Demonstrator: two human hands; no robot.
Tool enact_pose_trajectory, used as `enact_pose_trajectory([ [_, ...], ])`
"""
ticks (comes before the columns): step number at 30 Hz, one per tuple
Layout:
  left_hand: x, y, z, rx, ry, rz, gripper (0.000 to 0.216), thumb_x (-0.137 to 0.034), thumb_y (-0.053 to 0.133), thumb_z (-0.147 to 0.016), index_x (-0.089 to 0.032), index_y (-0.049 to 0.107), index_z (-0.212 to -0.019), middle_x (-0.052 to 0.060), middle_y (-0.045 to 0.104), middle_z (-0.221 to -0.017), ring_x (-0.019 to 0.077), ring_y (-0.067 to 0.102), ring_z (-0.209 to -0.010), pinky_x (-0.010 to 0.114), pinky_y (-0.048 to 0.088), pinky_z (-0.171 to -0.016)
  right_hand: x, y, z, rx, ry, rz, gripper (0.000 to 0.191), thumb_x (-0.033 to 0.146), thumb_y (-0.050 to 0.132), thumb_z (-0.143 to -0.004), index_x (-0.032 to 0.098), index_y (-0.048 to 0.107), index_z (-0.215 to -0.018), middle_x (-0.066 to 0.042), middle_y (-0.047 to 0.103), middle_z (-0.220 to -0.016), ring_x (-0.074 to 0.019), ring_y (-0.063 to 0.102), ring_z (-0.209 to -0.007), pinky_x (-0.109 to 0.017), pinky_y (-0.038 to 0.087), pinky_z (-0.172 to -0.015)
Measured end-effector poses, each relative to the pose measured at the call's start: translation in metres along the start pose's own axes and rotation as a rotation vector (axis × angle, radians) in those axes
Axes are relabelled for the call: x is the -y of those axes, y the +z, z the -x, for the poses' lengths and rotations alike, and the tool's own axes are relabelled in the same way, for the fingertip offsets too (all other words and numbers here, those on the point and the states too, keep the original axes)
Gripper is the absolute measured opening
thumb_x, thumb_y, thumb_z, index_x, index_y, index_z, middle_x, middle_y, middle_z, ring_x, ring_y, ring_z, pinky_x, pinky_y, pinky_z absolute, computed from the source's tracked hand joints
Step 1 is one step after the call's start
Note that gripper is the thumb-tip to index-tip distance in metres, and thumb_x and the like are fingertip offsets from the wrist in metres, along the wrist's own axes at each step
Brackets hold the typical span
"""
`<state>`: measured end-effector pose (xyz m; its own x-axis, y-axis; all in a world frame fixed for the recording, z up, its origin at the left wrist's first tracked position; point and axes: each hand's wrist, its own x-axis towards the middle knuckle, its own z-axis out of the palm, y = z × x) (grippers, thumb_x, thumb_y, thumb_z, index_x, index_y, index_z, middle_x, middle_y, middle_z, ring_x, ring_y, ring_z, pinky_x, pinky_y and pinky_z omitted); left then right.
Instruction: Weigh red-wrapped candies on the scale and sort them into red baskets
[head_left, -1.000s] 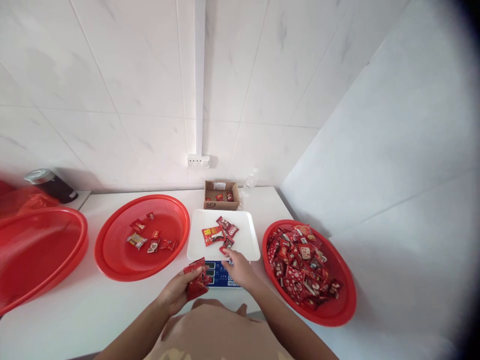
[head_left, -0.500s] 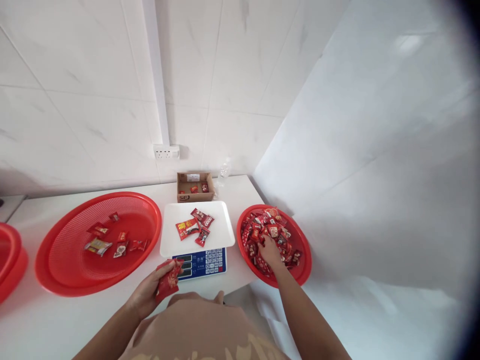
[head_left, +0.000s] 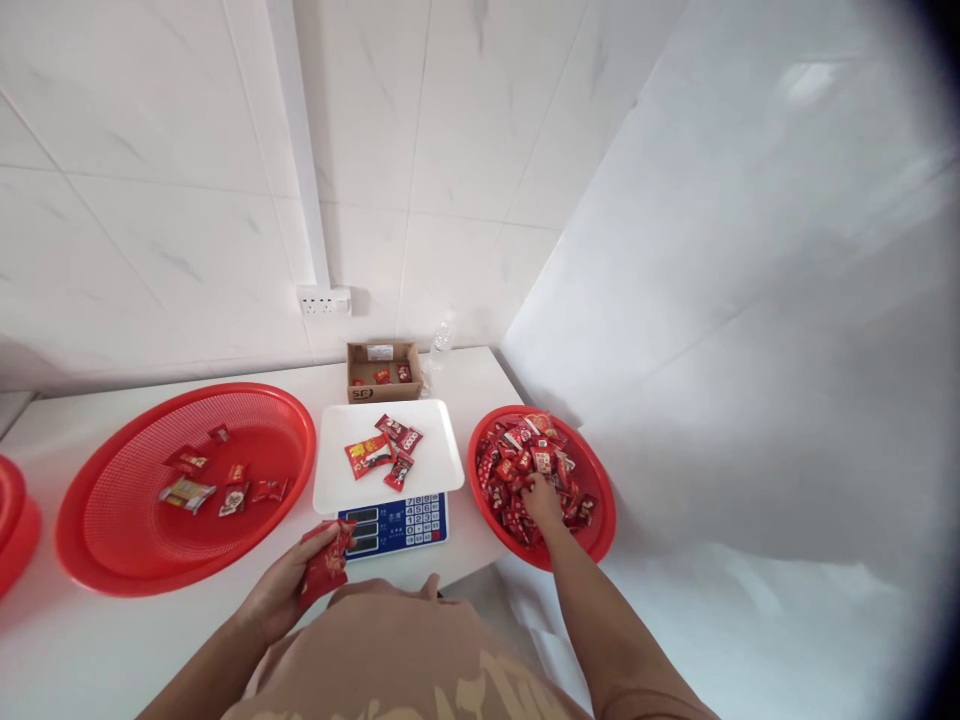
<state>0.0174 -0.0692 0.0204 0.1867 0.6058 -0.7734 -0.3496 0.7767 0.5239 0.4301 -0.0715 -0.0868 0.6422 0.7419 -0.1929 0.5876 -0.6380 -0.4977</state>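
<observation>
Your left hand near the front edge of the bench, grip closed around red packets. Your right hand down among wrapped sweets in the red basket, right edge; fingertips hidden, cannot tell if that grip pinches any. Scale between, snack packs on its white tray. Cardboard box, back edge.

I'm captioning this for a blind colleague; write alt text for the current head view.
A person's right hand is at small packets heaped in a red basket, while the left hand holds red packaging. A scale's white tray bears several packets; to its left, another red basket holds a scattered few.
</observation>
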Motion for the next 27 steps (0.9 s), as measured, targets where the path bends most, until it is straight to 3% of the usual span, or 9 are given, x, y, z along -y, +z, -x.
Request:
enact_pose_trajectory([
  [7, 0.002, 0.002, -0.006, 0.009, -0.041, -0.006, 0.012, -0.019, 0.061, -0.08, -0.01, 0.063, -0.088, 0.007, 0.069, -0.072, 0.0113, 0.062, -0.051, 0.021, 0.052, -0.051, 0.018, -0.012, 0.011, -0.036, -0.008, -0.288, 0.03, 0.042, 0.045, -0.077, 0.019, 0.057, -0.093, -0.005, 0.067, -0.08, -0.02, 0.063, -0.071, -0.033, 0.047, -0.067],
  [11, 0.006, 0.002, -0.011, 0.044, -0.021, -0.008, 0.014, -0.02, 0.063, -0.079, -0.01, 0.065, -0.088, 0.007, 0.07, -0.074, 0.0117, 0.062, -0.054, 0.021, 0.052, -0.052, 0.052, -0.005, 0.029, 0.183, 0.012, -0.681, 0.03, 0.047, 0.05, -0.076, 0.02, 0.057, -0.088, -0.005, 0.068, -0.076, -0.0171, 0.061, -0.061, -0.029, 0.046, -0.055],
  [13, 0.008, 0.002, -0.012, 0.056, -0.014, 0.0, 0.015, -0.02, 0.063, -0.079, -0.01, 0.065, -0.089, 0.007, 0.07, -0.074, 0.0113, 0.062, -0.054, 0.021, 0.052, -0.053, 0.076, 0.004, 0.041, 0.331, -0.002, -0.767, 0.028, 0.045, 0.054, -0.075, 0.02, 0.057, -0.086, -0.004, 0.068, -0.075, -0.0147, 0.059, -0.059, -0.026, 0.044, -0.052],
  [17, 0.01, -0.003, -0.011, 0.054, 0.004, 0.015, 0.016, -0.022, 0.063, -0.079, -0.009, 0.065, -0.088, 0.008, 0.07, -0.075, 0.011, 0.062, -0.054, 0.021, 0.051, -0.054, 0.124, 0.027, 0.057, 0.508, -0.088, -0.74, 0.03, 0.044, 0.06, -0.072, 0.018, 0.061, -0.088, -0.004, 0.067, -0.082, -0.0122, 0.06, -0.061, -0.023, 0.044, -0.054],
  [20, 0.01, -0.008, -0.008, 0.053, 0.013, 0.043, 0.017, -0.023, 0.064, -0.078, -0.01, 0.064, -0.088, 0.008, 0.069, -0.076, 0.0121, 0.063, -0.057, 0.021, 0.052, -0.056, 0.149, 0.041, 0.061, 0.567, -0.13, -0.773, 0.041, 0.047, 0.059, -0.074, 0.021, 0.059, -0.107, -0.007, 0.066, -0.099, -0.015, 0.064, -0.075, -0.027, 0.05, -0.065],
  [24, 0.009, -0.013, -0.002, 0.033, 0.033, 0.068, 0.015, -0.023, 0.063, -0.08, -0.01, 0.064, -0.087, 0.008, 0.069, -0.074, 0.0106, 0.062, -0.054, 0.02, 0.05, -0.054, 0.155, 0.048, 0.063, 0.552, -0.24, -0.62, 0.061, 0.046, 0.06, -0.074, 0.024, 0.046, -0.129, -0.012, 0.054, -0.128, -0.0204, 0.062, -0.099, -0.035, 0.049, -0.082],
  [27, 0.009, -0.013, 0.001, 0.012, 0.022, 0.068, 0.015, -0.023, 0.062, -0.08, -0.01, 0.063, -0.087, 0.007, 0.069, -0.072, 0.0101, 0.06, -0.051, 0.02, 0.049, -0.05, 0.143, 0.049, 0.07, 0.528, -0.377, -0.46, 0.055, 0.041, 0.057, -0.075, 0.02, 0.05, -0.126, -0.012, 0.053, -0.13, -0.0205, 0.062, -0.097, -0.037, 0.047, -0.088],
])
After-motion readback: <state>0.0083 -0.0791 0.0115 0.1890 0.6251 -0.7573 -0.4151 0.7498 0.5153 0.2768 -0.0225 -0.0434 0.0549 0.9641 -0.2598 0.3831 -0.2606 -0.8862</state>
